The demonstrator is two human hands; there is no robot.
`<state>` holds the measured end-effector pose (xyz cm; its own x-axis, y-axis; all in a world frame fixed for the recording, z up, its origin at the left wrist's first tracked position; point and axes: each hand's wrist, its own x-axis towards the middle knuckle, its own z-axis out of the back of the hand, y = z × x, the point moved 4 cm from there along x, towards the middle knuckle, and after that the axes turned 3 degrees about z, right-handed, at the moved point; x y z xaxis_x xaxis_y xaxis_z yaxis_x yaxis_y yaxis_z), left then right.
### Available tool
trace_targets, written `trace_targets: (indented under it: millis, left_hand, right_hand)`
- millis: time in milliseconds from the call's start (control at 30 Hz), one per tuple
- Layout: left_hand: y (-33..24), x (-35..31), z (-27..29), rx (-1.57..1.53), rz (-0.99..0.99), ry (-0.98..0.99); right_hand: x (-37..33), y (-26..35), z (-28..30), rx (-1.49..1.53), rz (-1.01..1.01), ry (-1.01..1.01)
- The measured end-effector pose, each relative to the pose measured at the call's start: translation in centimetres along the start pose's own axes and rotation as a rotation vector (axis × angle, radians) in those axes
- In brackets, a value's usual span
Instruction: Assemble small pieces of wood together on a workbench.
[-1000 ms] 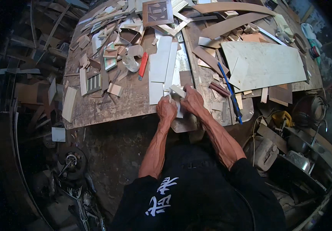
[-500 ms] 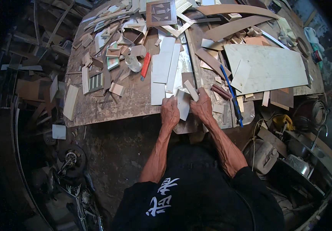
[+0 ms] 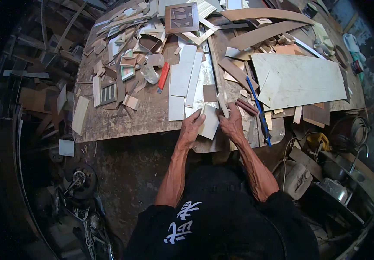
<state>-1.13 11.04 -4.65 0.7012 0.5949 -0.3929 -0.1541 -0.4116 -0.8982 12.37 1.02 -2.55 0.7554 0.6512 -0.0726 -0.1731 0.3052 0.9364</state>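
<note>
My left hand (image 3: pixel 191 126) grips a small pale board (image 3: pixel 209 122) by its left edge, thumb on top, at the near edge of the workbench (image 3: pixel 126 123). Between the fingers of my right hand (image 3: pixel 232 123) is a short, narrow wooden strip (image 3: pixel 222 104), tilted and close to the board's right edge. Whether strip and board touch I cannot tell. Long white panels (image 3: pixel 184 71) lie just beyond my left hand. To the right of my right hand are dark reddish-brown sticks (image 3: pixel 247 107) and a long blue-and-black tool (image 3: pixel 259 110).
A red utility knife (image 3: pixel 163 78) lies beside a clear plastic cup (image 3: pixel 150 74). Wood offcuts crowd the left and far bench. A large pale sheet (image 3: pixel 302 82) covers much of the right side. A jerrycan (image 3: pixel 296 177) stands low at right, a bicycle-like frame (image 3: pixel 87 212) at lower left.
The pale board has turned so more of its face shows. My right hand has shifted slightly right and nearer me, and its strip stands more upright.
</note>
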Motion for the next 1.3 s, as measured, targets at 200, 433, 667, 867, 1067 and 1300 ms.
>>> trace_targets:
  millis: [200, 433, 667, 867, 1067, 1300]
  left_hand:
    - [-2.2, -1.2, -1.2, 0.316, -0.196, -0.053]
    - [-3.5, -2.4, -2.9, 0.629, -0.382, -0.208]
    - [-2.8, -2.8, -4.2, 0.634, -0.429, -0.18]
    - [-2.4, -3.2, -4.5, 0.659, -0.415, -0.184]
    - [-2.2, -3.5, -4.7, 0.674, -0.459, -0.173]
    - [-2.4, -3.7, -4.6, 0.677, -0.526, -0.211]
  right_hand:
    - [-0.1, -2.3, 0.4, 0.112, 0.021, 0.036]
    - [-0.8, 0.6, 2.5, 0.153, -0.002, 0.042]
    - [-1.0, 1.2, 1.6, 0.081, -0.131, 0.194]
    - [-1.0, -0.1, 1.1, 0.306, -0.217, 0.167]
    - [-1.1, -0.5, 1.0, 0.302, -0.194, 0.157]
    - [-2.0, 0.5, 0.5, 0.339, -0.213, 0.118]
